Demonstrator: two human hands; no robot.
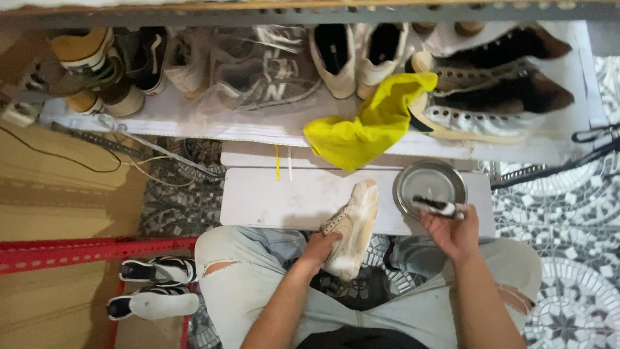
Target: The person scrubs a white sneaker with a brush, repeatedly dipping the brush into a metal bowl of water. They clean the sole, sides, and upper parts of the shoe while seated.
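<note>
My left hand (321, 247) is tucked into the opening of a cream sneaker (352, 226) and holds it tilted over the front edge of a low white bench (271, 197). My right hand (452, 231) grips a small brush (436, 206) with dark bristles over the near rim of a round metal bowl (429, 180) that stands on the bench's right end. The sneaker's toe points away from me, between the two hands.
A yellow cloth (371, 123) hangs off a shelf (194, 116) with several pairs of shoes. A black and white pair (155, 287) lies on the floor at my left by a red metal bar (84, 252). Patterned mosaic tiles (568, 220) cover the floor.
</note>
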